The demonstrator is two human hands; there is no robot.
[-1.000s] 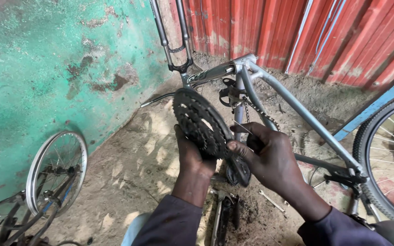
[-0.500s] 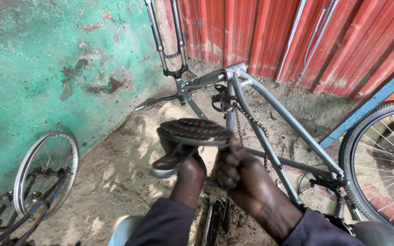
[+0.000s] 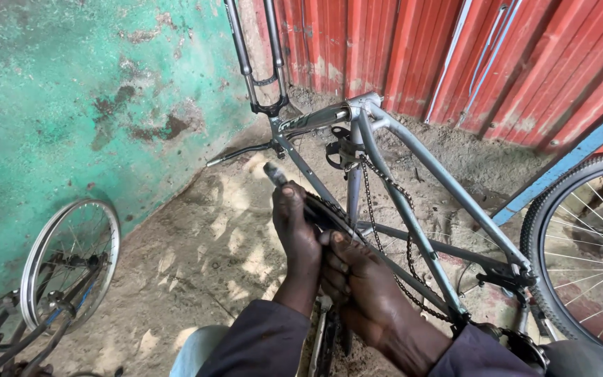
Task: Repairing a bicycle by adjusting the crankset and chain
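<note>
The ground (image 3: 197,265) is packed sandy dirt, dappled with patches of sun and scattered with small debris. At ten o'clock rises a rough wall (image 3: 71,91) painted green, its coat scuffed and flaking in dark patches; from twelve to two o'clock runs a red corrugated metal wall (image 3: 413,56), meeting the green one in a corner behind an upright fork (image 3: 256,63).

In the middle a grey bicycle frame (image 3: 420,181) lies upside down, a loose chain (image 3: 378,209) hanging along its tubes. Just below centre both hands close on a dark toothed chainring with its crank (image 3: 308,206), seen almost edge-on, resting against the frame. The left hand (image 3: 294,230) wraps its fingers around the upper edge; the right hand (image 3: 357,286), touching the left, clamps its fingers over the lower part. Both grips are pressed tight around the metal.

At eight o'clock a bare spoked rim (image 3: 71,265) leans at the foot of the green wall. At three to four o'clock stands a tyred wheel (image 3: 581,258), with a blue bar (image 3: 567,167) slanting behind it.
</note>
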